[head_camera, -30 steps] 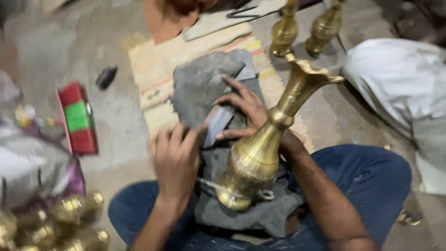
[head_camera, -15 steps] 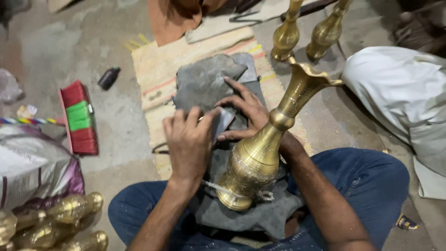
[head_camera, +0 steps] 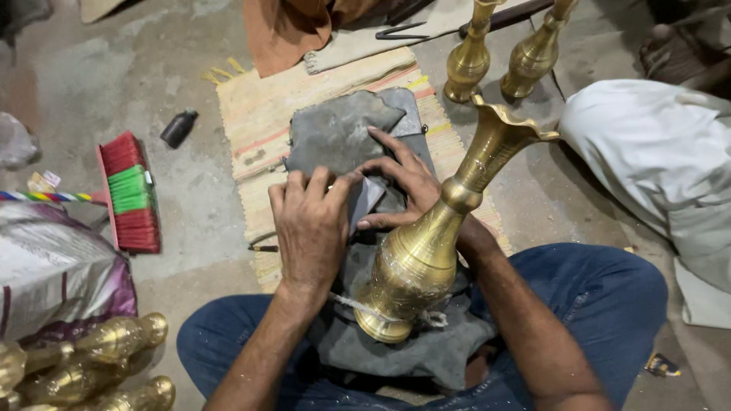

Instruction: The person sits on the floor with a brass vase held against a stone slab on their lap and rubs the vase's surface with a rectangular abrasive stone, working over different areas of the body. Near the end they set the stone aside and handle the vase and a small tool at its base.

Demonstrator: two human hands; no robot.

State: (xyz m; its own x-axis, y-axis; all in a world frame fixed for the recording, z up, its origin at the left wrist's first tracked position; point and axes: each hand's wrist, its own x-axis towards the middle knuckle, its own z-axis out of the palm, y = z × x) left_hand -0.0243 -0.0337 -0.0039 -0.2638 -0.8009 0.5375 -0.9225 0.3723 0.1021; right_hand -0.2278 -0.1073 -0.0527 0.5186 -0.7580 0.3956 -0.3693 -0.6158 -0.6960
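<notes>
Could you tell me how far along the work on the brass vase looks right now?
Done: brass vase lies across the lap on grey cloth. In hand: left hand and right hand grip a small grey sheet. Left: sheet not yet touching the vase.

Golden brass vase (head_camera: 426, 251), grey cloth (head_camera: 343, 133), red-green brush (head_camera: 131, 194)
</notes>
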